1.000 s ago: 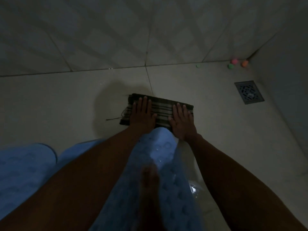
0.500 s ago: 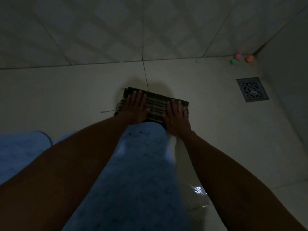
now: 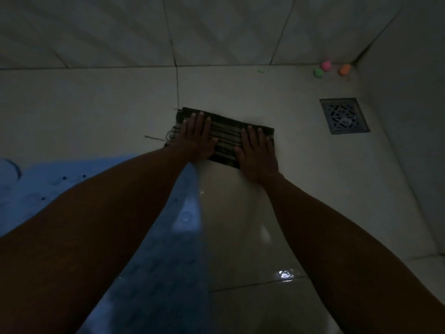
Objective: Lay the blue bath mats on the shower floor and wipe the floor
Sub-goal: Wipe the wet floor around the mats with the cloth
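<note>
Centrally: left hand (image 3: 196,138) and right hand (image 3: 256,153), both flat, palms down, fingers spread, pressed side by side on folded striped cloth (image 3: 226,138). Cloth lying on pale tiled shower floor (image 3: 96,112), frayed threads trailing from its left end. Blue bath mat (image 3: 166,249) spread on floor beneath left forearm, near edge close behind cloth. Square metal drain (image 3: 344,116) well to the right. Small coloured balls (image 3: 326,66) in far right corner, against tiled wall (image 3: 108,30).
</note>
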